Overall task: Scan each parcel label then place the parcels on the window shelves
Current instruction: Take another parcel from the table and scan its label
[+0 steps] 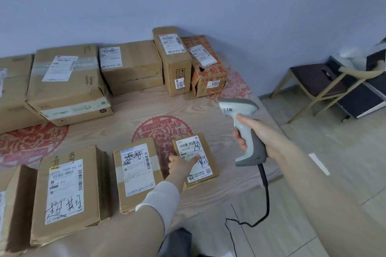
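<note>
A small brown parcel (200,148) with a white label lies near the middle of the table (146,106). My left hand (180,166) grips its left edge, thumb across the label and fingers down the side. Held above and to the right of this parcel is a grey-white handheld scanner (243,123), its head pointing left; my right hand (253,133) is wrapped round its handle. A medium parcel (136,175) and a larger one (66,192), both labelled with black handwriting, lie to the left.
Several bigger cardboard boxes stand along the wall at the back, among them a tall one (174,58) and a red-printed one (205,64). The scanner's black cable (265,196) hangs off the table's right edge. A dark chair (317,85) stands on the floor at right.
</note>
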